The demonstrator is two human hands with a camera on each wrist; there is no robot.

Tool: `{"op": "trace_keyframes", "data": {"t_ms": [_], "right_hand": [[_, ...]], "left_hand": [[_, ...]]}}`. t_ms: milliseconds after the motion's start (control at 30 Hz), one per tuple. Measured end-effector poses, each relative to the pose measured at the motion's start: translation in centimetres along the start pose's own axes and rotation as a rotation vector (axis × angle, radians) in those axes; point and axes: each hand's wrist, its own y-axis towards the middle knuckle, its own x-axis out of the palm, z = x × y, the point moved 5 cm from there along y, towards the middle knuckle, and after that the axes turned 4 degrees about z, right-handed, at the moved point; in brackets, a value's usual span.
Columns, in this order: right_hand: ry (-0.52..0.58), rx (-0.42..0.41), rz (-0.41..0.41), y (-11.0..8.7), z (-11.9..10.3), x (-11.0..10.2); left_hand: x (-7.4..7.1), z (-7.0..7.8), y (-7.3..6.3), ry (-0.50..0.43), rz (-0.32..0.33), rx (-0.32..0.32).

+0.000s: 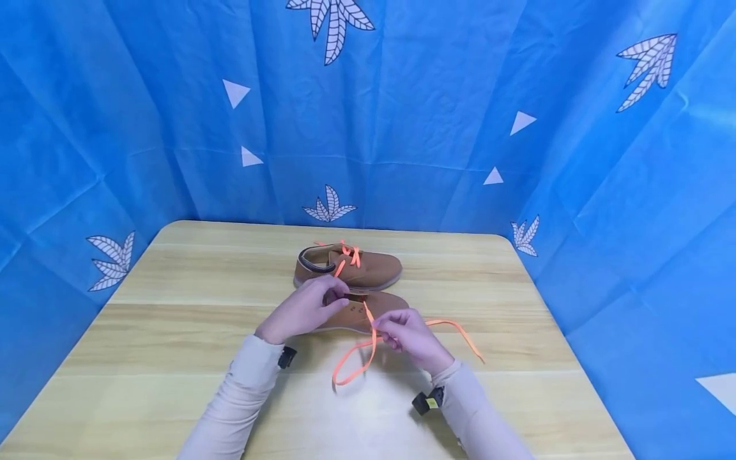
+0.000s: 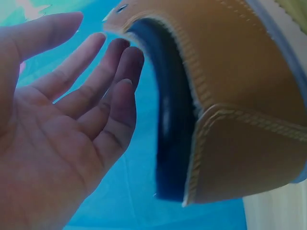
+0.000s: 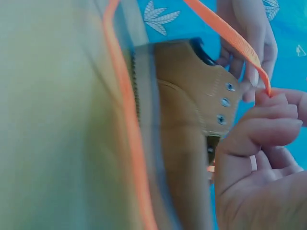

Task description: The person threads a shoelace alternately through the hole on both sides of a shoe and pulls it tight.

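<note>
A brown leather shoe (image 1: 386, 303) lies nearer to me, toe to the right, with bare eyelets (image 3: 225, 102) showing in the right wrist view. Thumb and index finger of my right hand (image 1: 411, 335) pinch an orange shoelace (image 3: 230, 37) over the front part of this shoe. The lace hangs in a loop in front of the shoe. My left hand (image 1: 307, 306) is at the heel end, its fingers loosely bent beside the dark-lined shoe collar (image 2: 172, 115). Nothing lies in its palm in the left wrist view.
Just behind stands a second brown shoe (image 1: 376, 271), laced with orange lace (image 1: 356, 257). A free lace end (image 1: 460, 329) trails onto the wooden table (image 1: 230, 255) right of my right hand. Blue printed cloth (image 1: 425, 115) surrounds the table's back and sides.
</note>
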Motion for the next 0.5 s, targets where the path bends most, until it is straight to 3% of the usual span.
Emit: {"op": "trace_keyframes", "data": {"t_ms": [167, 500], "right_hand": [[0.010, 0.048, -0.001, 0.1, 1.6, 0.5], [0.052, 0.081, -0.004, 0.2, 2.4, 0.7]], "left_hand": [[0.7, -0.4, 0.1, 0.022, -0.031, -0.031], [1.4, -0.3, 0.1, 0.083, -0.071, -0.045]]}}
